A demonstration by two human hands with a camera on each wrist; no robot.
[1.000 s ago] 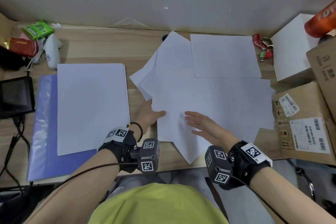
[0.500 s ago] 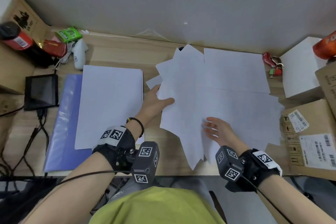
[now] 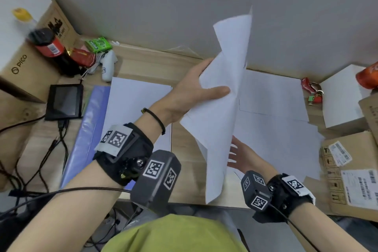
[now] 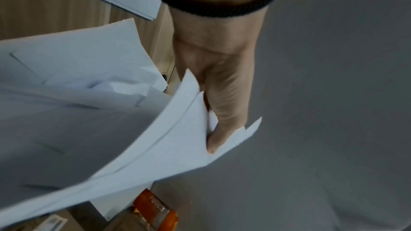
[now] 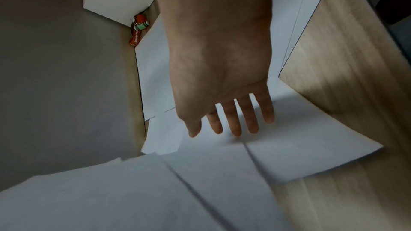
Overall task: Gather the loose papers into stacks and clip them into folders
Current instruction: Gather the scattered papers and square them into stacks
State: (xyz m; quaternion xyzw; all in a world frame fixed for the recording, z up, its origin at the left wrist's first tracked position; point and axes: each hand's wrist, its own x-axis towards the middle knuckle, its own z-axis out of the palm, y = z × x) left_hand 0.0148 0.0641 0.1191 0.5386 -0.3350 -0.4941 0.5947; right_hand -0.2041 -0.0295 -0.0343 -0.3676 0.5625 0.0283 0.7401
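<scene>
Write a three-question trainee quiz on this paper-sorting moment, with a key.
1. True or false: the left hand holds a bunch of lifted sheets off the desk.
2. Which best describes the right hand? A) grips a folder B) fingers spread straight, at the loose papers on the desk C) pinches the keychain
3. Fill in: the neat paper stack lies on a ____ folder.

Key: 1 true; 2 B; 3 blue.
</scene>
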